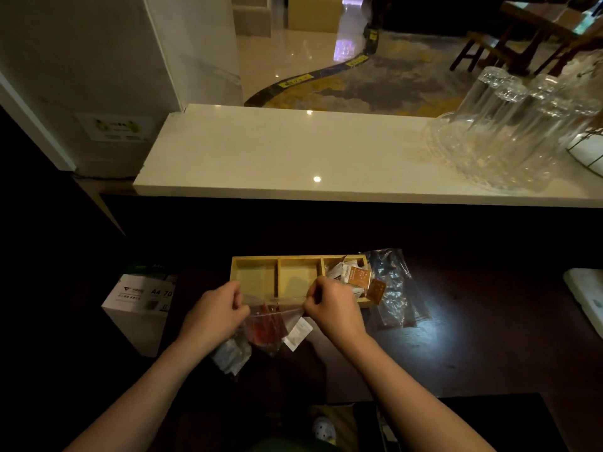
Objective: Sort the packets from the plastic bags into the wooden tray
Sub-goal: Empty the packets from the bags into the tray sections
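Packets (265, 327), reddish ones, sit inside a clear plastic bag (275, 321) at 6 o'clock of the wooden tray (254, 261); left hand (213, 313) and right hand (332, 308) each pinch its top edge. Brown packets (359, 277) fill the tray's 3 o'clock compartment.

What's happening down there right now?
Both hands, left and right, pinching bag open. Tray: right compartment filled, others empty. Nothing blocking.

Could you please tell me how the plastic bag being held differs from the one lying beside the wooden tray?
The held bag is pinched at its top by the left hand and right hand and contains reddish packets; the lying bag sits untouched, crumpled, right of the wooden tray, seemingly emptied. Both are clear plastic.
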Demonstrator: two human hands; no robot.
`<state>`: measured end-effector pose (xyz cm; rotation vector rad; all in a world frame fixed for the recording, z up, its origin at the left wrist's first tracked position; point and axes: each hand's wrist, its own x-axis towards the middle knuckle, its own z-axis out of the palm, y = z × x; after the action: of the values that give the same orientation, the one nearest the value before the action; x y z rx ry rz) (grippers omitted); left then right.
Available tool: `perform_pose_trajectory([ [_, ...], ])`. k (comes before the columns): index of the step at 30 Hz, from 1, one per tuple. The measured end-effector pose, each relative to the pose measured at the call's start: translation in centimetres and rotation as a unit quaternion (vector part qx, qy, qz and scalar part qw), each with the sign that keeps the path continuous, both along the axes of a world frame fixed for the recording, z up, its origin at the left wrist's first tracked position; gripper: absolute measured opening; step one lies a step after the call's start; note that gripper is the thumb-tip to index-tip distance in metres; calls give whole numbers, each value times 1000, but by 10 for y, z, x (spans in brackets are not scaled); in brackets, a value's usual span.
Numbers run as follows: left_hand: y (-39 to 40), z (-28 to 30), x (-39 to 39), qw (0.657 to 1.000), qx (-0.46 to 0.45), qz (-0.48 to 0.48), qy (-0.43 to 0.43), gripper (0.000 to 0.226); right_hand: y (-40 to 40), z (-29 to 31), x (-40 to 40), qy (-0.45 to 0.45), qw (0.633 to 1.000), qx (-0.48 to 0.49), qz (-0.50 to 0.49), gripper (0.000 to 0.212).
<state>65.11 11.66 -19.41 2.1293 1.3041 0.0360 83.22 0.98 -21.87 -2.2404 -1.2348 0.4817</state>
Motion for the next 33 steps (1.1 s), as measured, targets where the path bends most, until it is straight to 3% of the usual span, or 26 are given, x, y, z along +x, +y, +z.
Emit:
perform_pose_trajectory([
  [4, -7, 3, 15, 1000, 2, -6, -17, 18, 9, 5, -7, -65, 996, 4, 63, 28],
  [8, -8, 2, 18, 999, -2, 25, -34, 18, 17, 7, -11, -89, 992, 6, 91, 13],
  [11, -5, 4, 17, 997, -17, 42, -63, 17, 17, 14, -7, -131, 986, 66, 81, 16],
  [13, -3, 5, 17, 994, -24, 49, -96, 18, 16, 28, -13, -99, 975, 104, 167, 20],
  [15, 0, 5, 18, 989, -34, 62, -130, 19, 15, 41, -27, -49, 961, 83, 261, 34],
  [20, 2, 14, 16, 965, -65, 97, -236, 18, 29, 43, -30, -88, 957, 100, 259, 50],
  [24, 4, 17, 9, 945, -99, 89, -299, 26, 43, 50, -29, -86, 951, 66, 289, 36],
  [28, 3, 18, 2, 881, -184, 137, -415, 14, 54, 61, -22, -76, 958, 105, 255, 13],
  [31, 9, 0, -3, 870, -205, 252, -370, 9, 60, 78, -12, 7, 963, 144, 226, 12],
  [33, 4, -17, -6, 848, -307, 288, -322, 23, 63, 92, -11, 70, 961, 162, 213, 8],
])
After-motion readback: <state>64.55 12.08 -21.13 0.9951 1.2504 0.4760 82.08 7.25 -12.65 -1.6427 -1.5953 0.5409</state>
